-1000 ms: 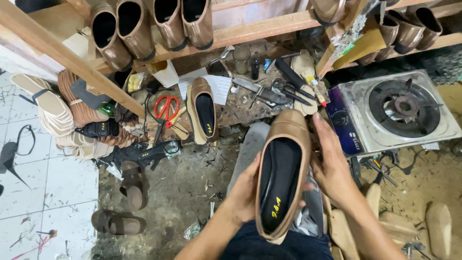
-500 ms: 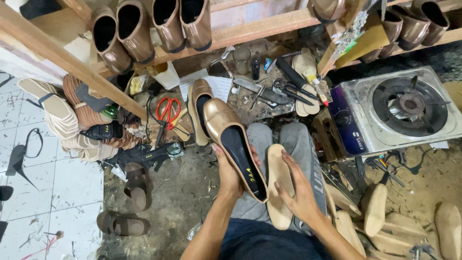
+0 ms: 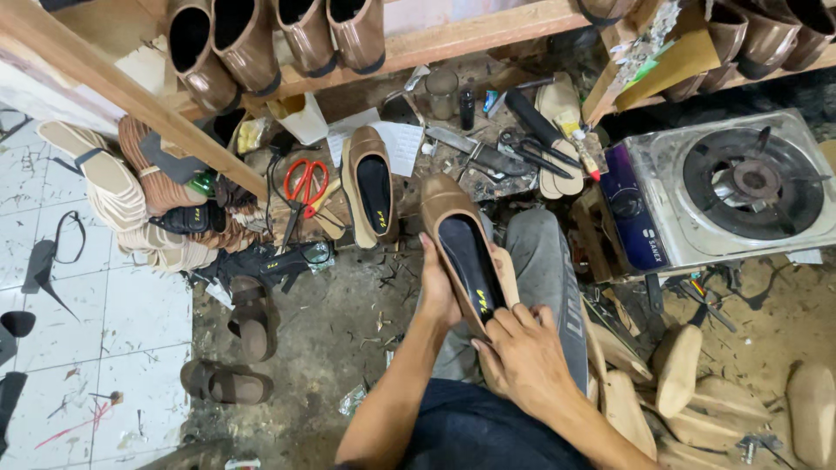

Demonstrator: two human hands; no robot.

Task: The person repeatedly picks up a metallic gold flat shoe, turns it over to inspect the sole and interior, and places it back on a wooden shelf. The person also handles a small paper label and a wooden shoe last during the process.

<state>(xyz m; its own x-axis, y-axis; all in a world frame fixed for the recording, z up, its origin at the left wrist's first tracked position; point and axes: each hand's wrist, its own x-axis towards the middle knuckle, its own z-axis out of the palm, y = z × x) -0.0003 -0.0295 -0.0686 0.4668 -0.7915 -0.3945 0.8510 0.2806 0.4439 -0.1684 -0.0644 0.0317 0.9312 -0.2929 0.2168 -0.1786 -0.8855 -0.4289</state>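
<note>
While the left hand (image 3: 438, 287) cups its outer side, a tan flat shoe (image 3: 461, 248) rests over the person's lap, toe pointing away.

The right hand (image 3: 522, 357) grips the heel end, fingers curled together, fingertips pressing into the black insole by the yellow mark. The left hand's fingers wrap under the shoe, mostly hidden. 1 matching shoe (image 3: 370, 187) lies ahead on the cluttered floor beside red-handled scissors (image 3: 305, 183). A gas stove (image 3: 731, 187) sits to the right, and wooden shoe lasts (image 3: 679, 370) lie near the right knee.
</note>
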